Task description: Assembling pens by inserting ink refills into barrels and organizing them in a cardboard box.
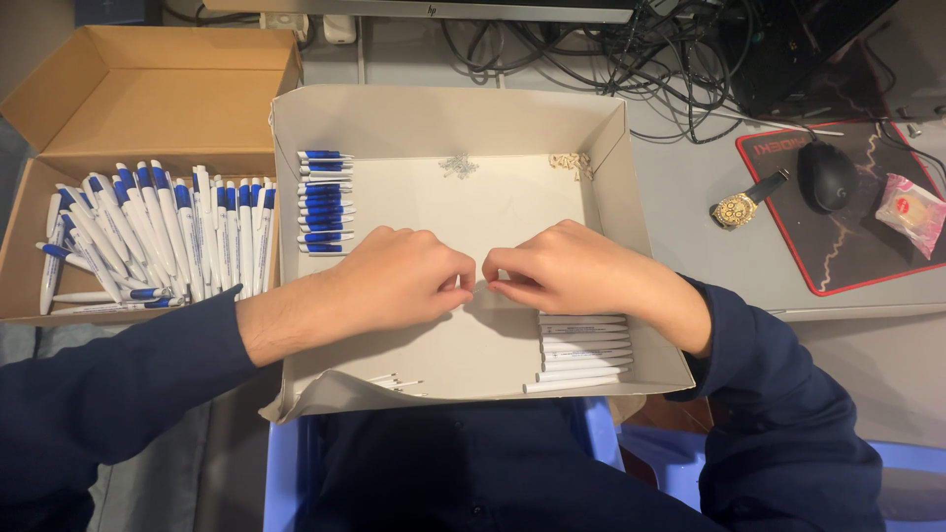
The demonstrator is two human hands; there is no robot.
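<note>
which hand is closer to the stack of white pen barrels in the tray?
Right. The right hand lies just above the stack of white pen barrels. The left hand is further off, to the stack's upper left.

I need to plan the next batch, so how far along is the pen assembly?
Done: a heap of finished blue-and-white pens fills the brown box. In hand: the left hand and right hand meet fingertip to fingertip over the white tray; what they pinch is hidden. Left: a column of blue parts, white barrels, and small springs.
</note>
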